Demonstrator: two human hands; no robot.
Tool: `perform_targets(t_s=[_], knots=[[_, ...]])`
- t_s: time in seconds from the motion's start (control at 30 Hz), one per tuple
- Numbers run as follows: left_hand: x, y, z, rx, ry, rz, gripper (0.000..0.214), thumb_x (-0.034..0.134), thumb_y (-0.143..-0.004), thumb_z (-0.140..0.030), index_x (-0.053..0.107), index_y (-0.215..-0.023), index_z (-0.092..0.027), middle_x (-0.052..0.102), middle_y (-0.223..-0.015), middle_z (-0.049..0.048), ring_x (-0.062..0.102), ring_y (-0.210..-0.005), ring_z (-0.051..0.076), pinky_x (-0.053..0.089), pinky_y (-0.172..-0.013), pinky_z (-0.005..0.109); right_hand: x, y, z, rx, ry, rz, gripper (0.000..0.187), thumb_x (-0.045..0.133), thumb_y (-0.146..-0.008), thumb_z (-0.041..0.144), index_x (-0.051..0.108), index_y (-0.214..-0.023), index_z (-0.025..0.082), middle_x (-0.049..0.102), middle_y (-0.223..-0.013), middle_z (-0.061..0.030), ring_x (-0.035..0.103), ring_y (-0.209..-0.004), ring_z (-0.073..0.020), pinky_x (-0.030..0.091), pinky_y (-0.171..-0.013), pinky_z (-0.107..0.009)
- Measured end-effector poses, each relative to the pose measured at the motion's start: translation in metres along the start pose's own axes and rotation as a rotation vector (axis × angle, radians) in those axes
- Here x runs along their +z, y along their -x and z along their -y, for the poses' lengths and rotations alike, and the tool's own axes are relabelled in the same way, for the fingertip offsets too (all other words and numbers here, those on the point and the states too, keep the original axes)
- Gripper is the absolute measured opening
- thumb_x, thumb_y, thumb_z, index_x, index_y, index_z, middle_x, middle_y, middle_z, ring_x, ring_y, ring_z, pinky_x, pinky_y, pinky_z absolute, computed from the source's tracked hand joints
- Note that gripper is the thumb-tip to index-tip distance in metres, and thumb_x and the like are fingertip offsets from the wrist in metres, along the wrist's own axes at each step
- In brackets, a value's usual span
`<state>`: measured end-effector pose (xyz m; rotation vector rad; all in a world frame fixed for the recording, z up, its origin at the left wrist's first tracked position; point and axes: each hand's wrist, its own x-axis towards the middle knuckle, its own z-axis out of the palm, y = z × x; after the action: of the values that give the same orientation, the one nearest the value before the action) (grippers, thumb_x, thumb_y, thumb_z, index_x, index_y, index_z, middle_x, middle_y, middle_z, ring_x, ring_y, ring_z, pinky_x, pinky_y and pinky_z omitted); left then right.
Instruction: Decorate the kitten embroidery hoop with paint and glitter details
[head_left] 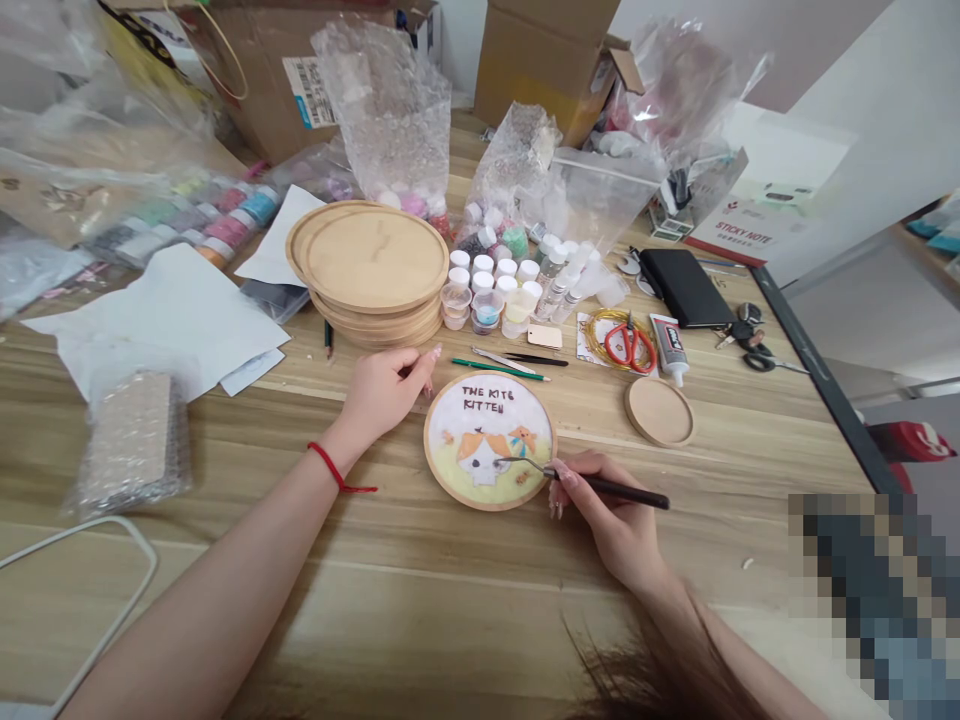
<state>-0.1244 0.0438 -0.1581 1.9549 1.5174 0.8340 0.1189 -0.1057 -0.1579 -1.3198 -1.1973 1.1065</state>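
Note:
A round wooden plaque (489, 440) lies on the table in front of me, lettered "THE KITE KITTEN" above a white and orange cat picture. My right hand (611, 515) pinches a black-handled palette knife (600, 485), and its metal tip rests on the cat picture. My left hand (384, 390) sits with curled fingers against the plaque's upper left rim, holding it steady. A red string circles my left wrist.
A stack of round wooden trays (371, 270) stands behind the plaque, with small paint jars (491, 285) beside it. Red scissors (630, 345), a glue tube (669, 350), a small wooden coaster (660, 412), brushes (502, 365), white paper (161, 315), plastic bags and cardboard boxes crowd the table.

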Motion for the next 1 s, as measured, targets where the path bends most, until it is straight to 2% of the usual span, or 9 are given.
perform_targets(t_s=[0.33, 0.77, 1.0], knots=[[0.0002, 0.0003, 0.0015, -0.004, 0.021, 0.010, 0.049, 0.049, -0.092, -0.046, 0.061, -0.053, -0.019, 0.066, -0.056, -0.0002, 0.054, -0.052, 0.012, 0.037, -0.056, 0.026, 0.0003, -0.0006, -0.0002, -0.013, 0.050, -0.001, 0.009, 0.066, -0.089, 0.029, 0.070, -0.086, 0.021, 0.065, -0.070, -0.0003, 0.059, -0.060, -0.0132, 0.049, -0.059, -0.026], [0.0010, 0.0000, 0.0027, -0.001, 0.018, 0.004, 0.049, 0.050, -0.092, -0.046, 0.061, -0.053, -0.019, 0.065, -0.054, -0.0009, 0.054, -0.051, 0.011, 0.037, -0.055, 0.026, -0.0011, 0.0004, -0.0014, -0.011, 0.010, 0.022, 0.009, 0.065, -0.089, 0.028, 0.069, -0.085, 0.021, 0.065, -0.069, -0.0001, 0.058, -0.060, -0.0130, 0.048, -0.058, -0.026], [0.0004, 0.0000, 0.0018, -0.009, 0.021, 0.005, 0.048, 0.050, -0.092, -0.045, 0.061, -0.053, -0.019, 0.066, -0.056, -0.0008, 0.056, -0.053, 0.012, 0.037, -0.057, 0.026, -0.0010, 0.0015, -0.0026, 0.015, -0.021, -0.036, 0.010, 0.065, -0.090, 0.028, 0.069, -0.084, 0.021, 0.064, -0.067, 0.0005, 0.057, -0.058, -0.0121, 0.047, -0.055, -0.025]])
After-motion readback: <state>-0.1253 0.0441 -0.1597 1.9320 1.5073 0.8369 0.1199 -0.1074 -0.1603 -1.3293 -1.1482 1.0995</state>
